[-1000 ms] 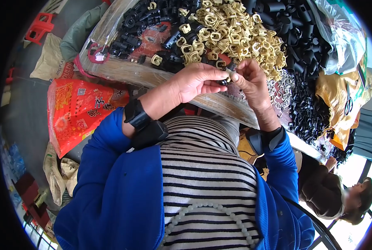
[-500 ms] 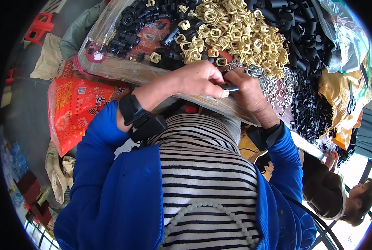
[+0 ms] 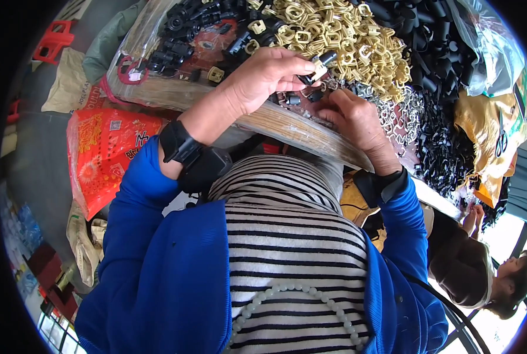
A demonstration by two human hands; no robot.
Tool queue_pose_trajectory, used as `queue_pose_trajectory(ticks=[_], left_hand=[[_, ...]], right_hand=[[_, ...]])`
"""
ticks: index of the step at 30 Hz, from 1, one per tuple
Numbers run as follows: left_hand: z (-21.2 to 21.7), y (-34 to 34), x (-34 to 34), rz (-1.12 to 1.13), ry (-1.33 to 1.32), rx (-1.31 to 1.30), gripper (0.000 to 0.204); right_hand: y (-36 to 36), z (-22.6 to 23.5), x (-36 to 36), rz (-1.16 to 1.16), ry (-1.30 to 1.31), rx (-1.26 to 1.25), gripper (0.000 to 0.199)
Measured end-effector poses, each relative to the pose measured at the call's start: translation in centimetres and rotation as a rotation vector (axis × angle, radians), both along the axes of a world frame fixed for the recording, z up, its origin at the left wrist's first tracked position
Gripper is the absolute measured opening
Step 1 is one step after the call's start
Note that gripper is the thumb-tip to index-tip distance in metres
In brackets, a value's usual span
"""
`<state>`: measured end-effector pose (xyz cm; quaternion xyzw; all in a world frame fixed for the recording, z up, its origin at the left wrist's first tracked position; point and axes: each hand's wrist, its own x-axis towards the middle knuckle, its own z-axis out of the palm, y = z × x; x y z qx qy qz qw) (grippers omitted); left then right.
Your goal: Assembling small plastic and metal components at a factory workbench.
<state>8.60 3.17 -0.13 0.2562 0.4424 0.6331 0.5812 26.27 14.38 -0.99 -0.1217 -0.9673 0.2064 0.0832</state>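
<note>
My left hand (image 3: 269,75) is raised over the near table edge, its thumb and fingers pinching a short black tube with a cream plastic clip (image 3: 319,69) around it. To its right, my right hand (image 3: 358,123) is low at the table edge with curled fingers among small parts. What those fingers grip, if anything, is hidden. Just beyond both hands lies a heap of cream plastic clips (image 3: 346,44). Small silver metal clips (image 3: 398,121) are scattered beside the right hand. A small black part (image 3: 293,100) rests below the left hand's fingers.
Black tubes (image 3: 424,50) are heaped at the far right, and small black pieces (image 3: 443,144) nearer. Black fittings (image 3: 172,58) lie at the left. The worn wooden table edge (image 3: 293,127) crosses before me. A red bag (image 3: 107,162) stands left; a co-worker (image 3: 467,268) sits right.
My hands, earlier together at the black tube, have parted. The left has lifted it away over the table; the right has come off it and dropped to the small parts.
</note>
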Motion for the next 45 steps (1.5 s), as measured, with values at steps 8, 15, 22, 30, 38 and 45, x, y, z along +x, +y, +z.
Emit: queue_pose_trajectory(ticks=[8,15,22,30,38,45], left_hand=[[-0.6,-2.8,-1.9,0.017,-0.23,0.007,0.021],[0.3,-3.6,-1.3,0.092,-0.203,-0.064,0.017],[-0.6,-3.4,-0.6,0.098,-0.192,-0.127,0.019],[0.1,-2.2,0.7,0.062,-0.18,-0.127,0.018],[1.7,-0.3,2.4,0.018,-0.232,-0.069,0.018],[2.3,0.3,3.3,-0.07,-0.259,-0.112,0.019]], right_hand=[[0.3,0.4,-0.3,-0.052,0.02,0.181,0.014],[-1.1,0.0,-2.8,0.112,0.216,0.168,0.013],[-0.2,-0.8,-2.3,-0.031,0.17,-0.042,0.014],[-0.7,1.3,-2.0,-0.264,0.349,-1.074,0.02],[-2.2,3.7,-2.2,-0.185,0.531,-1.166,0.024],[-2.2,4.0,-1.0,-0.24,0.55,-0.453,0.027]])
